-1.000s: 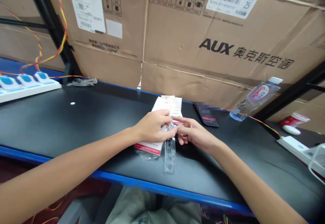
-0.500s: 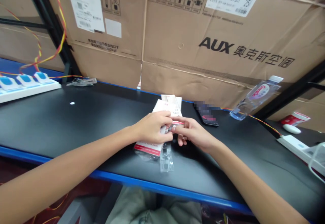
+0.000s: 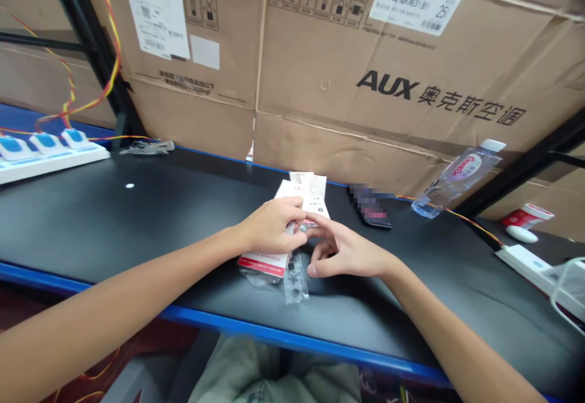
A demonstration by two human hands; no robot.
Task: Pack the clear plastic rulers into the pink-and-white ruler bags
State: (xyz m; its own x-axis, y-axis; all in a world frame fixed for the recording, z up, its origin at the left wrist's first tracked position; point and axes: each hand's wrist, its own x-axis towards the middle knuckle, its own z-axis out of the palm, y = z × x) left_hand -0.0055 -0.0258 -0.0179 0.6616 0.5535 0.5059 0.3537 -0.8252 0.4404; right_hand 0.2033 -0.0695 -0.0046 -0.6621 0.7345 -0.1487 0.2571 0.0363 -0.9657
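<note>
My left hand [image 3: 276, 226] is closed in a pinch, with a small clear plastic bag [image 3: 296, 281] under its fingertips, hanging down toward the desk's front. Dark shapes show through the plastic. My right hand [image 3: 350, 249] is open, its index and middle fingers reaching to the left fingertips, its thumb apart and lower. What lies between the fingertips is mostly hidden. Beneath my left hand is a white and red card pack [image 3: 262, 264] in clear wrap, partly covered. Just behind the hands lie white printed papers [image 3: 315, 203].
A phone [image 3: 371, 208] lies right of the papers. A clear bottle [image 3: 450, 178] leans by the large carton [image 3: 320, 135]. Power strips stand at left [image 3: 55, 162] and right [image 3: 534, 266]. A red and white tub [image 3: 528, 215] and a white oval object [image 3: 521, 234] sit at far right.
My right thumb has come away from the bag and moved down, and the fingers have spread. The red-edged strip between the hands no longer shows. The left hand has shifted slightly left.
</note>
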